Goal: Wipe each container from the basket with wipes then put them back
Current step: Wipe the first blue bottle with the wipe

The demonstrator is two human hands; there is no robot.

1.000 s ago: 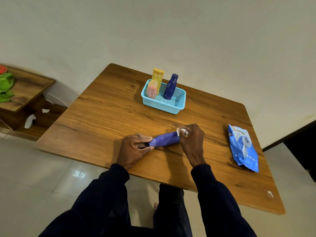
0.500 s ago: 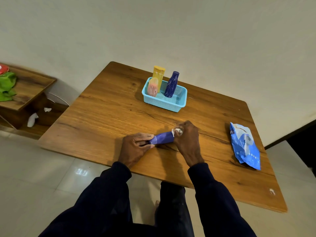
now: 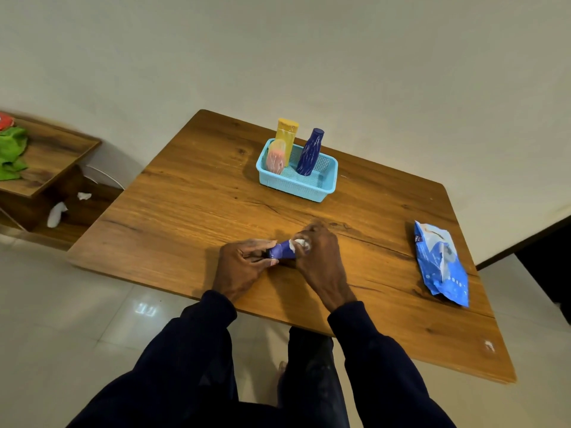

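Head view: purple tube [image 3: 282, 250], sideways; white wipe [image 3: 299, 242] bunched against it.

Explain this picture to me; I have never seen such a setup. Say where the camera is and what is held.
No machine: the grip is a person's bare hands, filmed by a camera worn on the head, looking down. The left hand pinches one end of a purple tube; the right hand holds a white wipe against it. Behind them on the table stands a blue basket with a yellow bottle, a dark blue bottle and a pink container. A pack of wipes lies at the right.
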